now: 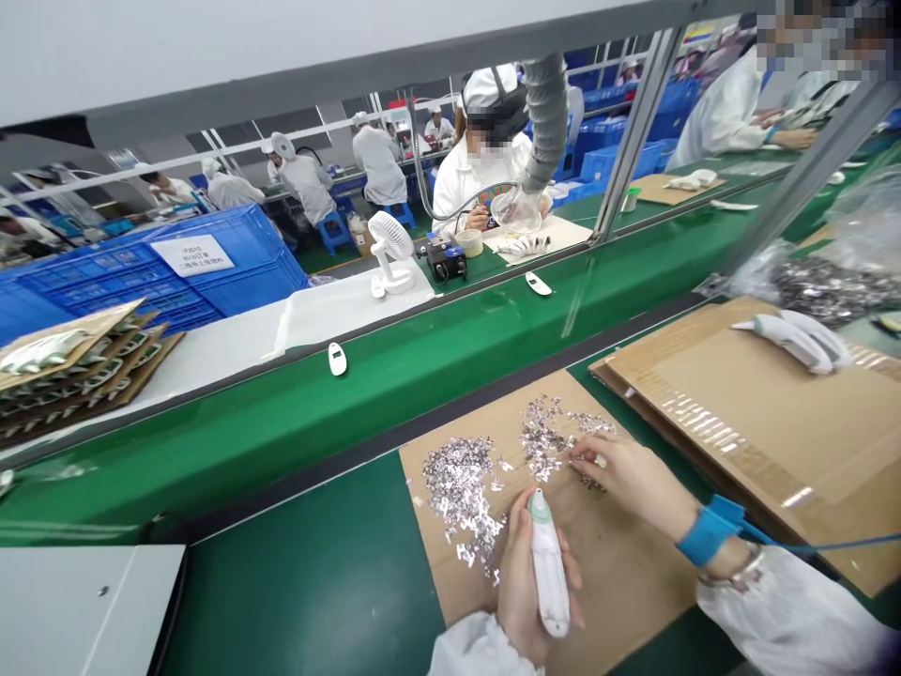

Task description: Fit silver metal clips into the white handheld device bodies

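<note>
Head view: at 5 o'clock from the middle, the left hand (517,587) grips a white device (551,568), its fingers wrapped about the sides and the device's tip toward 12 o'clock. At 1 o'clock from the device, the right hand (626,474) is down at a heap of shiny metal parts (542,437), thumb and forefinger drawn together; whether they pinch a part, I cannot tell. Another heap (457,474) lies at 10 o'clock from the device. Both heaps sit on a cardboard sheet (605,582), which rests on the green table (302,582). A blue strap (710,530) rings the right wrist. Toward 2 o'clock, a white shell (799,340) lies on stacked cardboard (732,394). Toward 11 o'clock, two small white units (338,359) lie well apart on a green belt (429,352). Beyond it stand a fan (390,249) and, at 12 o'clock of the view, a seated co-worker (450,188).
</note>
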A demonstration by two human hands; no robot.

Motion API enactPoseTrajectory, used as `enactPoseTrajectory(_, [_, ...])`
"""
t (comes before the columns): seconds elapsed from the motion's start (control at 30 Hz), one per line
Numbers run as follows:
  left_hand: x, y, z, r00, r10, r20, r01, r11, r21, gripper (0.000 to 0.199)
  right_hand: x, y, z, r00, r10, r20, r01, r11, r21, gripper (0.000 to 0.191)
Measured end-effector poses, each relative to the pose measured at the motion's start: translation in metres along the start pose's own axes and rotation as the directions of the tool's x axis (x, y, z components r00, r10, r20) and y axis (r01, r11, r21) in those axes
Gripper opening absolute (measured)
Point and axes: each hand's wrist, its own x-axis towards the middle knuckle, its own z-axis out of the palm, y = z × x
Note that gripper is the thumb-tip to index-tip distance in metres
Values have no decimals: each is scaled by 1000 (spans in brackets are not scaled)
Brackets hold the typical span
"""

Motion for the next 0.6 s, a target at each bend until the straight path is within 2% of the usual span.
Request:
enactPoseTrajectory(0.13, [-2,-2,1,999,46,-14,-46,999,25,55,-1,-3,9,1000,-12,-1,12,998,-65,22])
enactPoseTrajectory(0.23, [-5,-2,2,999,50,-18,-49,998,51,56,-4,-9,6,1000,-25,1,25,996,-88,27])
enactPoseTrajectory(0.33, [-7,0,3,999,45,-23,-44,996,73,56,-14,-21,-5,998,-55,28,55,998,27,22])
enactPoseTrajectory(0.43, [-8,-1,3,995,81,-63,-76,993,85,54,-31,-40,-12,988,-82,129,54,977,207,15])
enactPoseTrajectory(0.5, [-8,-3,1,989,116,-87,-109,991,83,53,-44,-51,-11,972,-135,192,80,959,271,13])
enactPoseTrajectory(0.6, [-7,-7,0,986,147,-83,-141,987,74,54,-58,-60,-3,952,-232,201,164,938,306,9])
